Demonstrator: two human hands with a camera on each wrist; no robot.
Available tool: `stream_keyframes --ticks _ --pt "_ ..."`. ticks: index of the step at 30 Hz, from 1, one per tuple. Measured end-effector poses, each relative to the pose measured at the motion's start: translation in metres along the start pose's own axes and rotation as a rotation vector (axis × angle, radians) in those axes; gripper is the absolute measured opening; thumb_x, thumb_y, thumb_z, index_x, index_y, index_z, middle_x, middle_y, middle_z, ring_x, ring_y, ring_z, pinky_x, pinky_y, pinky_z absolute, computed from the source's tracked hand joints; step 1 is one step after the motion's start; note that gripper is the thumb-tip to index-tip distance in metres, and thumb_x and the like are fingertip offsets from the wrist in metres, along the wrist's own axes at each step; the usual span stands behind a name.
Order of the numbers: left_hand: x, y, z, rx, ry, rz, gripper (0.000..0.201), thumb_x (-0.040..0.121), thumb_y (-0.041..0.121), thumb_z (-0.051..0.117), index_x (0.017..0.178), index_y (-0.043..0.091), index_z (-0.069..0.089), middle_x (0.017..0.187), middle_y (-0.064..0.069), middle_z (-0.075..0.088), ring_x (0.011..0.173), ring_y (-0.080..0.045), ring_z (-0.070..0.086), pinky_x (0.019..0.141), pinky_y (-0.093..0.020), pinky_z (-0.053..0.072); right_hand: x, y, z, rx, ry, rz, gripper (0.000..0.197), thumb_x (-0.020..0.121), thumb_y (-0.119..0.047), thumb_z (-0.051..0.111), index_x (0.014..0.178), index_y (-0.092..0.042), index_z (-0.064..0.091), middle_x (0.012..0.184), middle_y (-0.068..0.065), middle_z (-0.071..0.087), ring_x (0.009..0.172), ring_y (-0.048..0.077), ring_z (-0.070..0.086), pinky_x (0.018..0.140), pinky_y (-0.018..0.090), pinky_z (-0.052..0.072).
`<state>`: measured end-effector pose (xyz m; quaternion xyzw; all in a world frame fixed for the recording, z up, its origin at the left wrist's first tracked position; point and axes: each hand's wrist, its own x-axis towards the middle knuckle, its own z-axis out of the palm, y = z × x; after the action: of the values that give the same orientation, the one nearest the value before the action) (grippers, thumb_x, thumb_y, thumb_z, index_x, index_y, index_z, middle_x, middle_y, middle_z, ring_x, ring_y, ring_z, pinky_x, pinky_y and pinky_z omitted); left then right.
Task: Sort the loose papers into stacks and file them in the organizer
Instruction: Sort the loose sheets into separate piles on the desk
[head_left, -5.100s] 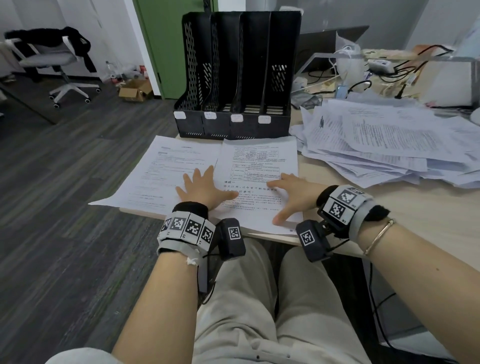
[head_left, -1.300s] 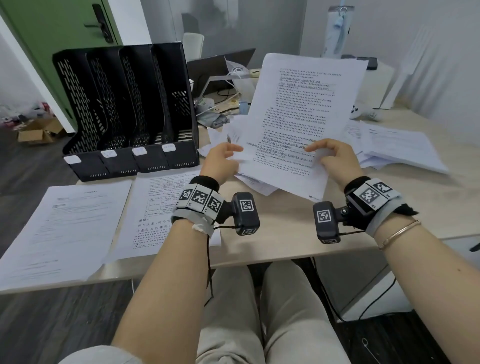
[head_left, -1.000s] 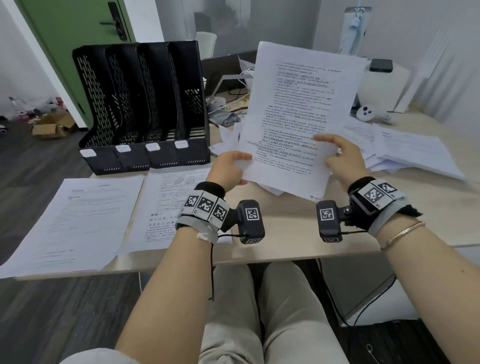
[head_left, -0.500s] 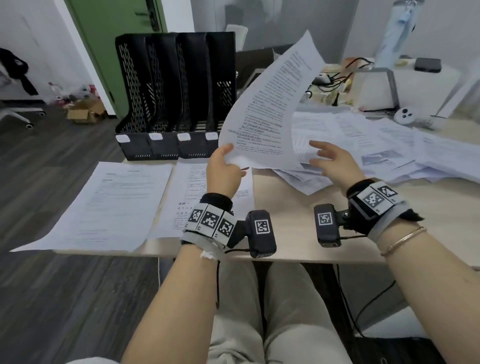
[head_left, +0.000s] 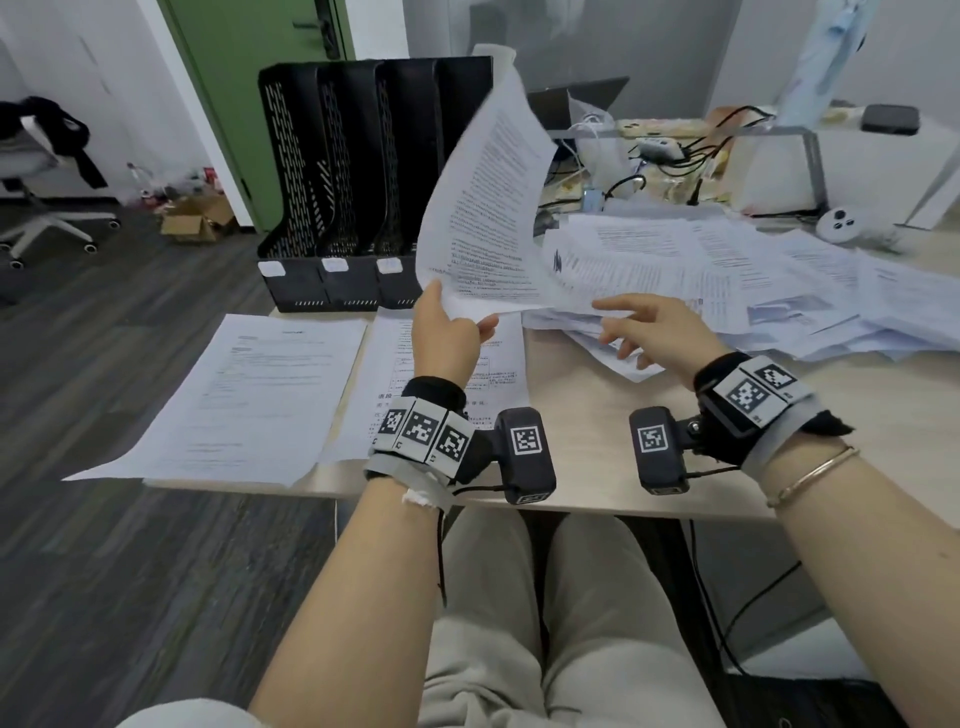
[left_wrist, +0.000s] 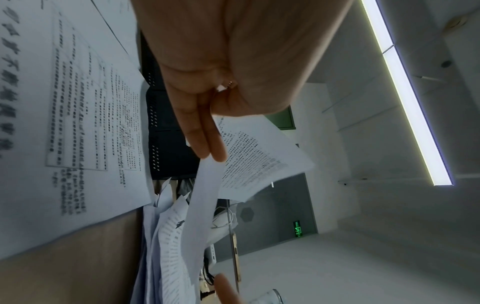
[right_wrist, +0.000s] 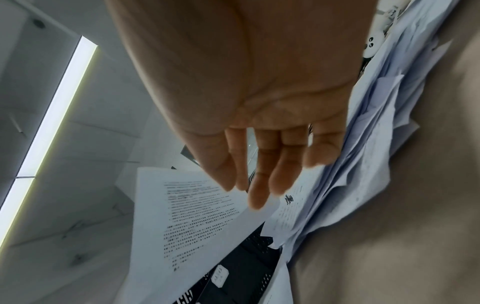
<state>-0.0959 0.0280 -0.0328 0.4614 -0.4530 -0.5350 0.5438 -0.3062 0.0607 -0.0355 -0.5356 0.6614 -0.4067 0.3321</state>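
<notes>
Nearest, two sorted stacks (head_left: 228, 395) lie flat at the desk's near left. Above them the left hand (head_left: 447, 332) pinches the lower corner of a raised sheet (head_left: 488, 208), which curls over: light, limp, easily creased, so best supported along an edge. The right hand (head_left: 654, 332) hovers empty, fingers spread, over the loose pile (head_left: 727, 280). Farther left stands the black organizer (head_left: 353, 171).

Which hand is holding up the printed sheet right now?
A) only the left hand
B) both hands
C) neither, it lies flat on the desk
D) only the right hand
A: the left hand pinches the sheet at its lower corner, while the right hand is open beside it.
</notes>
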Motion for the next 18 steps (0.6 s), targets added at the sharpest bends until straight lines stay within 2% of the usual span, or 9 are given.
stream_keyframes --ticks 3,5,6,9,12,14,16,18 --pt "-0.001 0.000 0.009 -0.029 -0.037 0.052 0.068 0.085 -0.018 0.026 0.147 0.008 0.023 0.150 -0.007 0.027 0.113 -0.030 0.058 0.070 -0.016 0.056 -0.006 -0.002 -0.003 0.063 -0.014 -0.046 0.039 0.093 -0.014 0.056 0.132 -0.019 0.053 0.093 0.006 0.069 0.071 0.014 0.060 0.065 0.027 0.049" --pt "0.001 -0.001 0.018 -0.051 -0.066 0.096 0.069 0.084 -0.019 0.027 0.147 0.008 0.024 0.150 -0.008 0.028 0.123 -0.037 0.049 0.069 -0.015 0.055 -0.010 -0.004 -0.008 0.105 -0.001 -0.085 0.044 0.093 -0.013 0.056 0.135 -0.022 0.049 0.097 0.007 0.070 0.078 0.016 0.064 0.072 0.032 0.052" --pt "0.001 -0.001 0.023 -0.060 -0.085 0.112 0.069 0.084 -0.019 0.027 0.147 0.008 0.023 0.150 -0.008 0.027 0.122 -0.035 0.050 0.070 -0.016 0.055 -0.012 -0.005 -0.012 0.129 0.002 -0.098 0.045 0.094 -0.012 0.056 0.136 -0.024 0.047 0.099 0.009 0.071 0.081 0.018 0.065 0.075 0.035 0.053" --pt "-0.002 0.004 0.041 -0.045 -0.153 0.140 0.067 0.086 -0.019 0.026 0.148 0.007 0.021 0.150 -0.007 0.026 0.105 -0.027 0.061 0.074 -0.018 0.056 -0.019 -0.004 -0.026 0.154 0.009 -0.113 0.048 0.094 -0.013 0.055 0.138 -0.029 0.043 0.103 0.011 0.070 0.088 0.021 0.068 0.077 0.035 0.054" --pt "-0.008 0.006 0.064 -0.026 -0.228 0.152 0.068 0.086 -0.020 0.026 0.148 0.007 0.020 0.151 -0.010 0.027 0.108 -0.034 0.060 0.071 -0.017 0.055 -0.028 -0.001 -0.041 0.174 0.037 -0.102 0.047 0.095 -0.016 0.054 0.139 -0.031 0.042 0.105 0.010 0.070 0.089 0.020 0.068 0.080 0.036 0.055" --pt "-0.013 0.005 0.079 0.006 -0.284 0.149 0.068 0.087 -0.020 0.025 0.148 0.009 0.020 0.150 -0.008 0.028 0.103 -0.030 0.061 0.072 -0.019 0.055 -0.033 0.004 -0.052 0.182 0.077 -0.095 0.046 0.095 -0.020 0.054 0.138 -0.032 0.043 0.109 0.005 0.067 0.088 0.015 0.069 0.078 0.033 0.056" --pt "-0.017 0.000 0.095 0.057 -0.320 0.160 0.068 0.087 -0.019 0.026 0.148 0.010 0.021 0.150 -0.006 0.027 0.103 -0.025 0.061 0.079 -0.024 0.054 -0.036 0.013 -0.063 0.211 0.148 -0.094 0.042 0.095 -0.021 0.054 0.135 -0.030 0.046 0.116 0.001 0.062 0.087 0.012 0.068 0.077 0.033 0.056" --pt "-0.019 -0.006 0.110 0.118 -0.347 0.180 0.067 0.086 -0.017 0.028 0.147 0.010 0.024 0.150 -0.004 0.026 0.115 -0.025 0.056 0.089 -0.032 0.054 -0.039 0.023 -0.076 0.250 0.243 -0.081 0.035 0.095 -0.021 0.054 0.131 -0.022 0.053 0.124 0.002 0.058 0.087 0.011 0.067 0.075 0.032 0.057"
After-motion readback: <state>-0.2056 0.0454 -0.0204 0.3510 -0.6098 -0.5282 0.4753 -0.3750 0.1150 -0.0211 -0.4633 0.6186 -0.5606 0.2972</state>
